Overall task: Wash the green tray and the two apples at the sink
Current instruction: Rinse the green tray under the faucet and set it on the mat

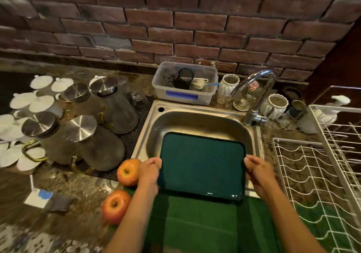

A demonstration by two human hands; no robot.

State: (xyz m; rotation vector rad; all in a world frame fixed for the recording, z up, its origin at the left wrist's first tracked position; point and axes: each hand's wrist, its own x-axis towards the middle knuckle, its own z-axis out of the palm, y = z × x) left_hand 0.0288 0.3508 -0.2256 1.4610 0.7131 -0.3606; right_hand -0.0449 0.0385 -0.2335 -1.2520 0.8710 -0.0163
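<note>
The green tray (202,165) is held over the steel sink (154,127), its far end above the basin and its near edge out over the front rim. The left hand (149,171) grips its left edge, fingers curled round it; the right hand (257,171) grips the right edge likewise. Two apples (128,172) (115,206) lie on the surface left of the sink, the farther one just beside the left hand.

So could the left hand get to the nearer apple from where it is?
Probably yes, once it lets go. The left hand grips the green tray, and the nearer apple lies uncovered on the counter just left of that forearm, nothing between.
</note>
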